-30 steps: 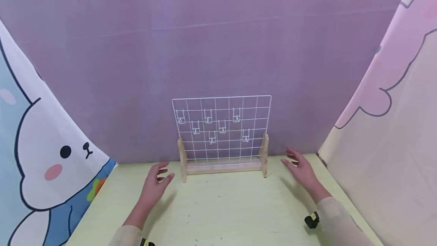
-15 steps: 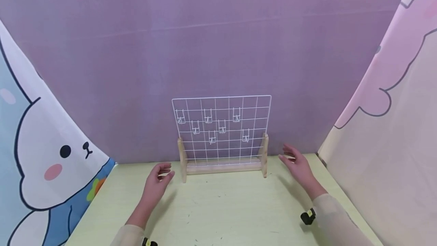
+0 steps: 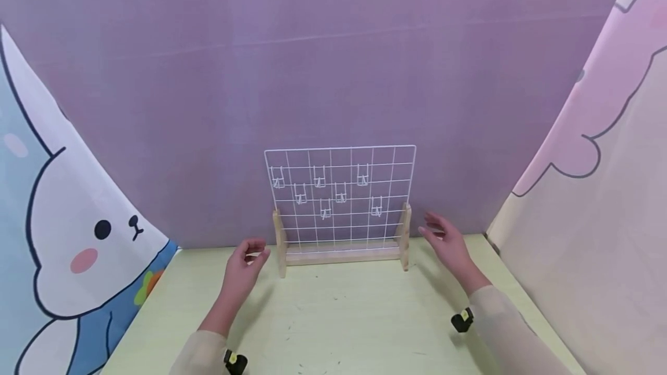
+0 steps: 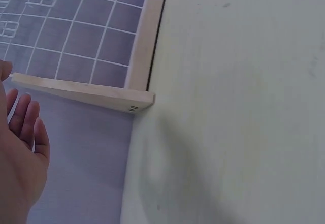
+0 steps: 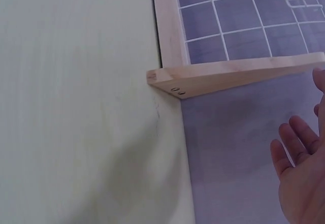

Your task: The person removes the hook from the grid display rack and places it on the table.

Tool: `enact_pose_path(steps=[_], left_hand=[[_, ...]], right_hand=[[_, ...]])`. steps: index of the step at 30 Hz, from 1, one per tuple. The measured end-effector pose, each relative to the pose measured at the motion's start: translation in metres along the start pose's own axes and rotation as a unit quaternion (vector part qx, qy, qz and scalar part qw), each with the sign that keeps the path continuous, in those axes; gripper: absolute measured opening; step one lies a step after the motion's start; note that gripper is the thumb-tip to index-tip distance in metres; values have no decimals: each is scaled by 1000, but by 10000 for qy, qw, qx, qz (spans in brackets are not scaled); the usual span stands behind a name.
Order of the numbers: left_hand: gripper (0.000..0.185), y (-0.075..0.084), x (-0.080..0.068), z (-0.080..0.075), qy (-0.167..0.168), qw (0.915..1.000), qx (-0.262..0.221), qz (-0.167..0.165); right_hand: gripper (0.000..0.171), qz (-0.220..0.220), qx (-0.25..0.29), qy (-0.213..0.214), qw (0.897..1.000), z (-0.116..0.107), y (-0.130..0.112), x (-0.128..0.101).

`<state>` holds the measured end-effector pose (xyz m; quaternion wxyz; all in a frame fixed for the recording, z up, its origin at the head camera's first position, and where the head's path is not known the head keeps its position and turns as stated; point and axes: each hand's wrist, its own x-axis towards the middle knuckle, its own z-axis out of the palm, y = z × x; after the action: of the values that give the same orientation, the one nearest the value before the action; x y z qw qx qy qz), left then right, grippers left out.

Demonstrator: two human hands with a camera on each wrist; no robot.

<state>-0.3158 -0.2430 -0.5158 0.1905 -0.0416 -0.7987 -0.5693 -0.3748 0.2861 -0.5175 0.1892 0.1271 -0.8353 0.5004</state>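
White wire grid rack [image 3: 340, 192] stands upright in a wooden base [image 3: 341, 253] at the back of the pale green counter [image 3: 333, 317], right up against the purple backdrop [image 3: 312, 62]. Base has two upright wooden end feet, left foot [image 3: 279, 243] and right foot [image 3: 404, 236], joined by a low crossbar. Seven small white wire hooks [image 3: 325, 208] hang scattered over the upper half of the grid, nothing hanging on them. Left hand [image 3: 242, 268] is just beside the left foot, fingers loosely curled, palm toward the rack, holding nothing; head view shows fingertips very close to the foot but contact can't be confirmed. Left wrist view: left hand [image 4: 20, 158] with relaxed fingers, clear gap to the wooden foot [image 4: 86, 92], so apart there. Right hand [image 3: 448, 242] is near the right foot, fingers spread and fairly straight, palm facing inward, holding nothing, visibly apart from the wood. Right wrist view agrees: right hand [image 5: 299, 178] spread wide, below the wooden foot [image 5: 233, 76], not touching. Both hands flank the rack, one per side, above the counter surface. Both arms are in light beige sleeves, with a small black wrist device [image 3: 461, 320] on the right and another at the left wrist [image 3: 234, 360]. Cartoon bunny curtain [image 3: 78, 236] on the left, pink cartoon curtain [image 3: 599, 132] on the right.
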Motion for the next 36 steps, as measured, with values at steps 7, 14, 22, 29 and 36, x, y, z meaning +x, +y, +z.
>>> enact_pose_path(steps=[7, 14, 22, 29, 36], left_hand=[[30, 12, 10, 9, 125, 9995, -300, 61], [30, 19, 19, 13, 208, 9988, -427, 118], [29, 27, 25, 13, 307, 9979, -565, 121], [32, 36, 32, 13, 269, 9974, -641, 185], [31, 44, 39, 14, 259, 9975, -615, 212]], right_hand=[[56, -177, 204, 120, 9996, 4, -10, 6], [58, -161, 400, 184, 9989, 8, -13, 11], [56, -138, 479, 207, 9985, 12, -19, 17], [55, -37, 485, 211, 9986, 17, -23, 20], [53, -27, 554, 162, 9983, 20, -23, 25]])
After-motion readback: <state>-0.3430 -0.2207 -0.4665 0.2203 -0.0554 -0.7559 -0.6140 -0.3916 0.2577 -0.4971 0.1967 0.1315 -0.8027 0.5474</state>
